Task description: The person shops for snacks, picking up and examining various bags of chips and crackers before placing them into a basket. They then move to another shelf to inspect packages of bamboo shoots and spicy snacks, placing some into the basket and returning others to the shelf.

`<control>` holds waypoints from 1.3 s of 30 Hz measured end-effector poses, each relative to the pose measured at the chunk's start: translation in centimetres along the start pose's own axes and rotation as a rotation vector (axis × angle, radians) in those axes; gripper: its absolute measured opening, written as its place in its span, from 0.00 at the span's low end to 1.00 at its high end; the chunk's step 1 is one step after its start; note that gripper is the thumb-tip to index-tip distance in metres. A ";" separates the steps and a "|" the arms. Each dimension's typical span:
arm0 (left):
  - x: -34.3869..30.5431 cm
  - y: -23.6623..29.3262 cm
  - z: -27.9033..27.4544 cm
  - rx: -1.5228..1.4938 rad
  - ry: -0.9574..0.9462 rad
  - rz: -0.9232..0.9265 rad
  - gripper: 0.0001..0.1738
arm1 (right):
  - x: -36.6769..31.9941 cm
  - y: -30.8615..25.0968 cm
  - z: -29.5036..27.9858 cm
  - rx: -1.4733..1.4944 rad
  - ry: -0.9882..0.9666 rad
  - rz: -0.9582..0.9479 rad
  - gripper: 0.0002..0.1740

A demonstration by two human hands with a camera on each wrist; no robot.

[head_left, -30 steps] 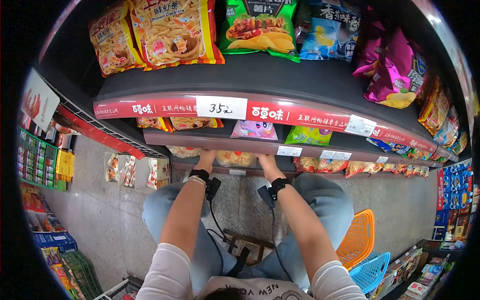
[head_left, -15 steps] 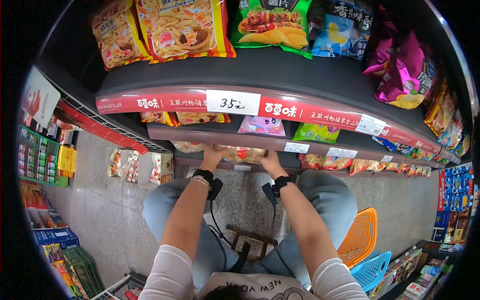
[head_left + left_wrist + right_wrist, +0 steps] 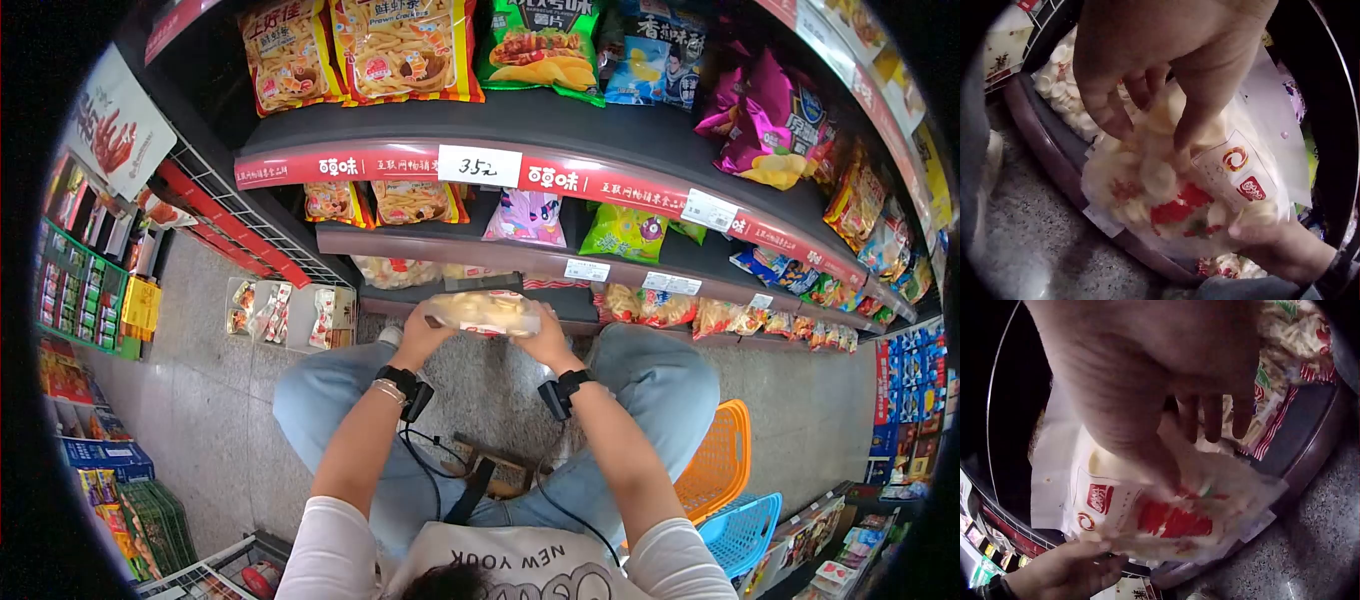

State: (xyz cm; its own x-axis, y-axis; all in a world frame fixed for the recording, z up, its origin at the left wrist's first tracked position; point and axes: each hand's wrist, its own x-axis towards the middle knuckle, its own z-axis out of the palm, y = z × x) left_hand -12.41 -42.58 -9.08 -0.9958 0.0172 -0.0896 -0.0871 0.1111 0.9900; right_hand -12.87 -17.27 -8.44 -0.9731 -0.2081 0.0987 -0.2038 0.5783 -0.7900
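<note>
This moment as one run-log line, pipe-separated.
left hand: grips snack bag | right hand: grips same bag | snack bag: translucent, between hands, at edge of bottom shelf

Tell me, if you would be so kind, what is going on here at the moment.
A person with bent knees is in front of shop shelves, holding a see-through bag of pale snacks between both hands. The left hand grips one side and the right hand the other. The bag is held in front of the bottom shelf, where other snack bags lie. An orange basket and a blue basket are on the person's right.
</note>
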 end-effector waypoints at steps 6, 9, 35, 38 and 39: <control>-2.7 5.1 1.0 0.131 -0.016 -0.071 0.20 | -4.4 -1.4 -3.6 0.711 -0.150 0.235 0.38; -3.7 5.3 2.6 0.154 0.040 0.091 0.19 | -7.5 -2.6 -5.5 0.913 -0.070 0.352 0.33; -7.3 10.1 6.6 -0.503 -0.460 -0.289 0.34 | -10.0 -6.0 -8.8 1.234 0.071 0.457 0.33; -7.0 9.2 6.7 -0.459 -0.423 -0.269 0.34 | -10.0 -5.4 -8.5 1.202 0.130 0.411 0.30; -6.9 9.0 6.9 -0.432 -0.397 -0.255 0.34 | -10.0 -5.2 -8.3 1.185 0.141 0.404 0.30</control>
State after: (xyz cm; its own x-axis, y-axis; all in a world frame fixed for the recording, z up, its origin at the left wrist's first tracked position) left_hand -6.12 -34.84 -0.28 -0.8638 0.4192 -0.2796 -0.4056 -0.2493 0.8794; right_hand -2.97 -11.67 -0.28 -0.9612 -0.0535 -0.2705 0.2607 -0.4961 -0.8282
